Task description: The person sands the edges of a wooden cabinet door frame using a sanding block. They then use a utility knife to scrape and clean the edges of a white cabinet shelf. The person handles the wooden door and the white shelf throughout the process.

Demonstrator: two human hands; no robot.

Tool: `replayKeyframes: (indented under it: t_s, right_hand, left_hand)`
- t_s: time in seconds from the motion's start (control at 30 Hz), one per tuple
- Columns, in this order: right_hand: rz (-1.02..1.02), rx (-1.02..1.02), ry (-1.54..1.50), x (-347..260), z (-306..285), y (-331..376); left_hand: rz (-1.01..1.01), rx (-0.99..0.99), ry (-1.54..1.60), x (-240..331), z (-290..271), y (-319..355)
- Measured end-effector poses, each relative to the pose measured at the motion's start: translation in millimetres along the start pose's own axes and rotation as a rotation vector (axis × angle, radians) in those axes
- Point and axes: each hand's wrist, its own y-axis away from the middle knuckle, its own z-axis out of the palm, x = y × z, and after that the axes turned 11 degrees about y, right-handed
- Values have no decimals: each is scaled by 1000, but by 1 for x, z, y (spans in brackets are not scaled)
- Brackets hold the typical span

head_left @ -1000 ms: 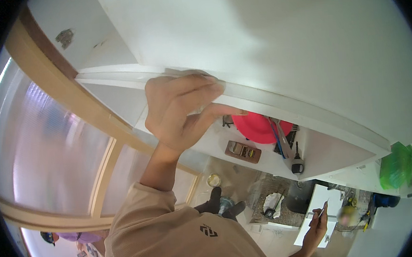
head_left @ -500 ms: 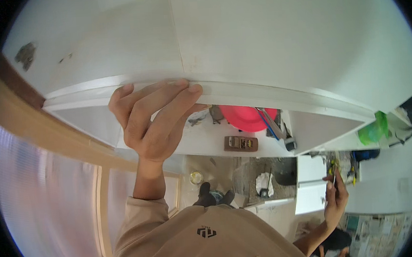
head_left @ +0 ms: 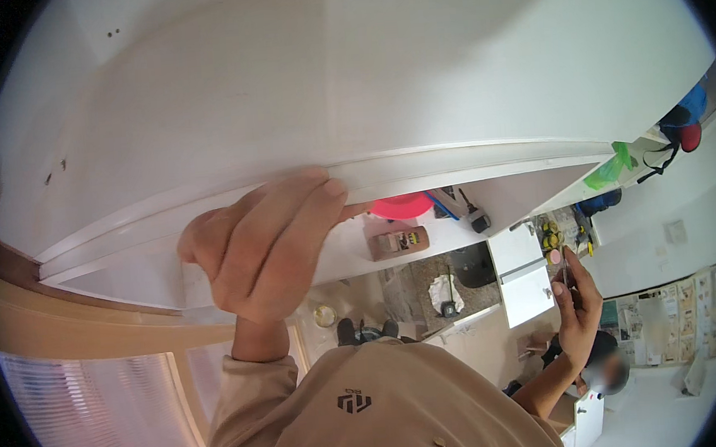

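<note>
Overhead, in the head view, the left hand (head_left: pixel 264 247) is seen pressed flat against the white trim strip (head_left: pixel 453 163) that runs along the top edge of a white panel (head_left: pixel 347 66), fingers closed together and curled over the strip's lip, thumb tucked beneath. Compared with half a second ago, the hand is seen larger and nearer the middle of the picture, while the strip has swung closer to level, so the hold on the strip is judged to have been kept while the head was turned. The right hand (head_left: pixel 576 308) is held low, closed around a thin dark tool whose kind cannot be told. Below, a white shelf (head_left: pixel 352 261) carries a red bowl (head_left: pixel 402 206) and a brown box (head_left: pixel 398 241); the bowl's contents cannot be seen.
</note>
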Motion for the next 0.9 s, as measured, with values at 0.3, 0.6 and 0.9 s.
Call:
replayKeyframes:
  t_s: [0.3, 0.6, 0.9]
  right_hand:
    - [-78, -72, 19, -20, 11, -1]
    - [-5, -27, 78, -31, 9, 16]
    - [-70, 15, 134, -18, -25, 23]
  left_hand:
    - [8, 118, -187, -36, -23, 20]
    - [79, 209, -73, -53, -14, 19]
    - [93, 67, -78, -47, -32, 10]
